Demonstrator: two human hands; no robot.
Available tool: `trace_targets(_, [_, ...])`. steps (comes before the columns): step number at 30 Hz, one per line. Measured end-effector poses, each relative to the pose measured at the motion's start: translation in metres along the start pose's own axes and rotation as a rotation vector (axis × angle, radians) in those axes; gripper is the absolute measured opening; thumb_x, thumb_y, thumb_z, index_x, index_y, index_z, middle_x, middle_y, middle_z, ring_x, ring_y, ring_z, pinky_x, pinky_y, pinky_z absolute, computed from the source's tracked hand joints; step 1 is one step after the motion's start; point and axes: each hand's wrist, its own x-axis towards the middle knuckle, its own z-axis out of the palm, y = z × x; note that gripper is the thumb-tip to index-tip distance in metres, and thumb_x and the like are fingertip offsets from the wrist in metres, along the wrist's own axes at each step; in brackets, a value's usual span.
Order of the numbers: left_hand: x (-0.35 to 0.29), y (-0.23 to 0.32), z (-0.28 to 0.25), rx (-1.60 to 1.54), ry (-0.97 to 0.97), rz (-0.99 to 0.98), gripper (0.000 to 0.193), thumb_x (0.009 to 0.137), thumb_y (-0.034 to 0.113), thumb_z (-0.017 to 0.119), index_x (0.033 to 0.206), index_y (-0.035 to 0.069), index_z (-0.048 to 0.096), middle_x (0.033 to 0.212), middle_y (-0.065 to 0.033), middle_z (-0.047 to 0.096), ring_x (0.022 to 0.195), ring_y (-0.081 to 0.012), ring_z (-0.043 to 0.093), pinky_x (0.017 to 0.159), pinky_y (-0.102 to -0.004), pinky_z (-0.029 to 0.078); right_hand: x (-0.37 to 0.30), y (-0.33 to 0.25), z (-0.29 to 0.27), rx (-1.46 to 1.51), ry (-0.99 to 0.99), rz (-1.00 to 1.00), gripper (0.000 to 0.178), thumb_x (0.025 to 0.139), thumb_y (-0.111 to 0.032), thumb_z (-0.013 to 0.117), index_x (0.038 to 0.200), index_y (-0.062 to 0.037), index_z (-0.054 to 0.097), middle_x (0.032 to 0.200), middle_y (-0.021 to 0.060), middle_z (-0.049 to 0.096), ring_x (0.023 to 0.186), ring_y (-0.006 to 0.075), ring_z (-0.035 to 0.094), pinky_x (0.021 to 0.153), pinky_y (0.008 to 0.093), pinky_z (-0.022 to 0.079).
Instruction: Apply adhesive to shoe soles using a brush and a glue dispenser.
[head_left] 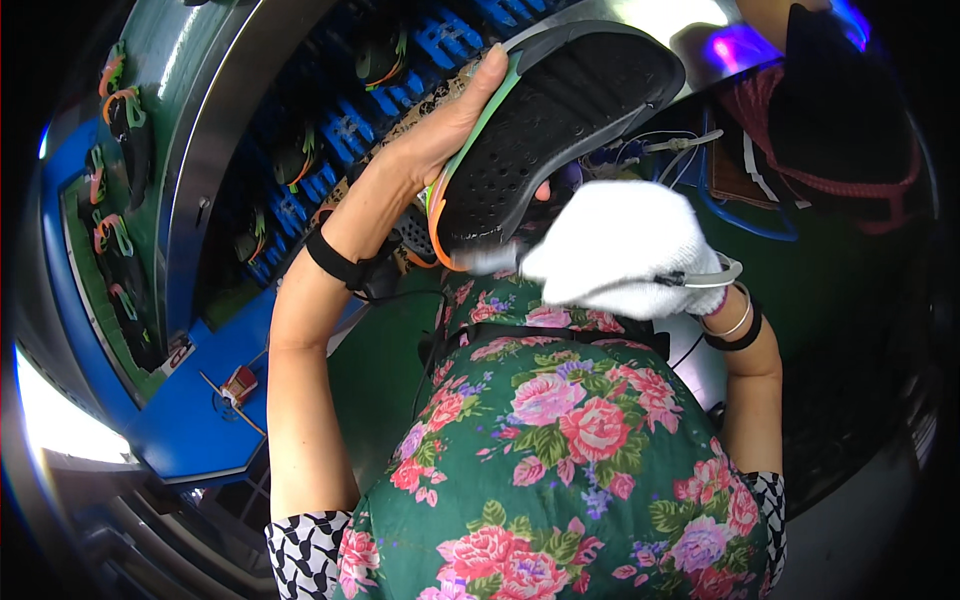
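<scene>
My left hand [458, 122] grips a black shoe sole [540, 140] along its left side, with the thumb lying on the green edge. The sole has a raised rim, small holes across its lower part and an orange-green edge at the lower left. My right hand [625, 245], in a white knit glove, is closed around what looks like a brush [490, 262]. The brush's pale, motion-blurred end touches or lies close to the lower end of the sole. The glove hides its handle and my right fingers.
Behind my left forearm runs a rack with blue holders [345, 125] carrying several black shoe parts. More shoe parts with orange and green loops [125, 110] hang at the far left. A blue table [190, 425] holds a small red box [238, 385]. At the right lies a dark red woven strap [840, 185].
</scene>
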Motion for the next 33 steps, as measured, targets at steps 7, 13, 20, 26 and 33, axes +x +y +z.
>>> trace_targets(7, [-0.003, 0.003, -0.009, -0.232, -0.012, -0.167, 0.095, 0.093, 0.083, 0.036, 0.146, 0.005, 0.050, 0.110, -0.0211, 0.071, 0.074, -0.0358, 0.076, 0.063, -0.0438, 0.068, 0.017, 0.002, -0.004, 0.232, -0.001, 0.132, 0.015, 0.075, -0.004, 0.084, 0.090, -0.0055, 0.080, 0.096, 0.0120, 0.079, 0.084, 0.0269, 0.075, 0.073, 0.0356, 0.059])
trace_targets(13, [0.001, -0.024, -0.013, -0.588, -0.131, -0.116, 0.101, 0.089, 0.089, 0.029, 0.147, 0.010, 0.052, 0.116, -0.0205, 0.072, 0.086, -0.0412, 0.075, 0.072, -0.0507, 0.065, 0.014, 0.002, -0.028, 0.184, 0.574, 0.496, 0.016, 0.082, 0.006, 0.077, 0.098, 0.0044, 0.078, 0.100, 0.0157, 0.078, 0.089, 0.0194, 0.074, 0.081, 0.0308, 0.058])
trace_targets(20, [0.006, -0.052, 0.016, -0.640, 0.114, 0.114, 0.053, 0.113, 0.036, 0.032, 0.145, -0.001, 0.051, 0.140, -0.0200, 0.061, 0.127, -0.0332, 0.061, 0.111, -0.0481, 0.049, 0.032, 0.002, -0.041, -0.153, 0.432, 0.351, 0.015, 0.079, 0.008, 0.076, 0.093, 0.0021, 0.077, 0.096, 0.0147, 0.076, 0.088, 0.0215, 0.074, 0.081, 0.0322, 0.057])
trace_targets(26, [-0.013, -0.069, 0.001, -0.518, -0.019, 0.148, 0.044, 0.110, 0.023, 0.049, 0.146, -0.003, 0.047, 0.137, -0.0241, 0.061, 0.117, -0.0369, 0.068, 0.102, -0.0502, 0.059, 0.034, -0.008, -0.039, -0.231, 0.300, 0.308, 0.018, 0.080, 0.002, 0.079, 0.097, -0.0033, 0.079, 0.097, 0.0132, 0.077, 0.086, 0.0218, 0.074, 0.077, 0.0327, 0.058])
trace_targets(33, [-0.040, -0.047, 0.020, -1.037, -0.489, 0.460, 0.079, 0.102, 0.068, 0.039, 0.155, 0.009, 0.042, 0.159, -0.0275, 0.039, 0.140, -0.0506, 0.046, 0.113, -0.0714, 0.039, 0.040, -0.026, -0.009, -0.279, 0.443, 0.288, 0.018, 0.079, 0.008, 0.078, 0.095, 0.0018, 0.076, 0.099, 0.0158, 0.076, 0.090, 0.0234, 0.074, 0.081, 0.0340, 0.058])
